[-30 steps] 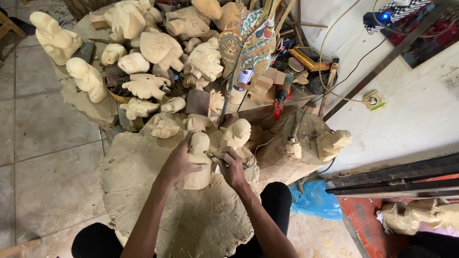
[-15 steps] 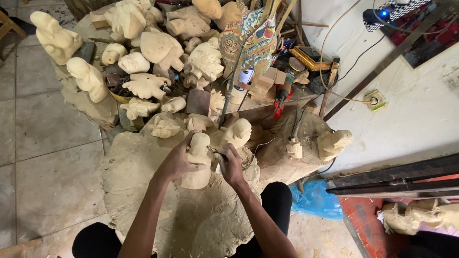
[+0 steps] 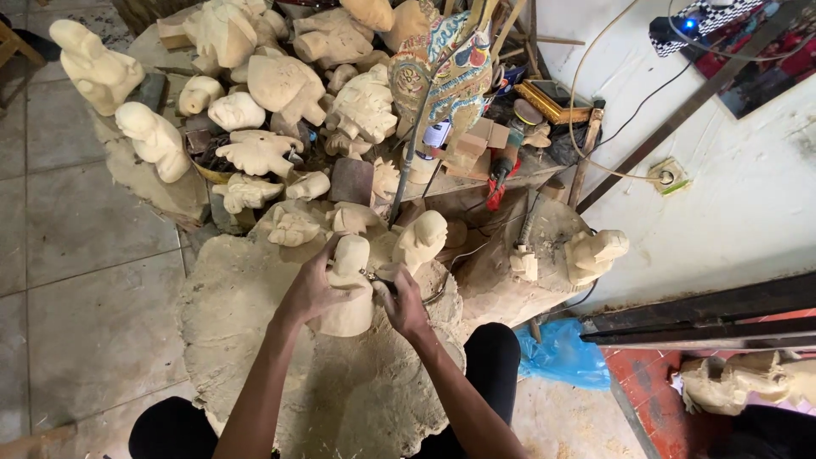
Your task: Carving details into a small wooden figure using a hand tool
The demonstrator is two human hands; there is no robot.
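A pale unfinished wooden figure (image 3: 348, 285) stands upright on a sawdust-covered work mat (image 3: 229, 323) between my knees. My left hand (image 3: 310, 289) wraps around its left side and holds it steady. My right hand (image 3: 404, 306) is closed on a small carving tool (image 3: 378, 279) whose metal tip touches the figure's right side. A second rough figure (image 3: 421, 238) stands just behind my right hand.
Many unfinished pale carvings (image 3: 255, 102) are heaped at the back and left. A painted carved piece (image 3: 442, 76) rises behind them, with tools and boxes beside it. Another carving (image 3: 595, 253) sits on a stump at the right, near a blue plastic bag (image 3: 561, 353) and the white wall (image 3: 748, 195).
Both hands stay on the figure. The right hand has shifted very slightly against its side; the figure itself has not moved.
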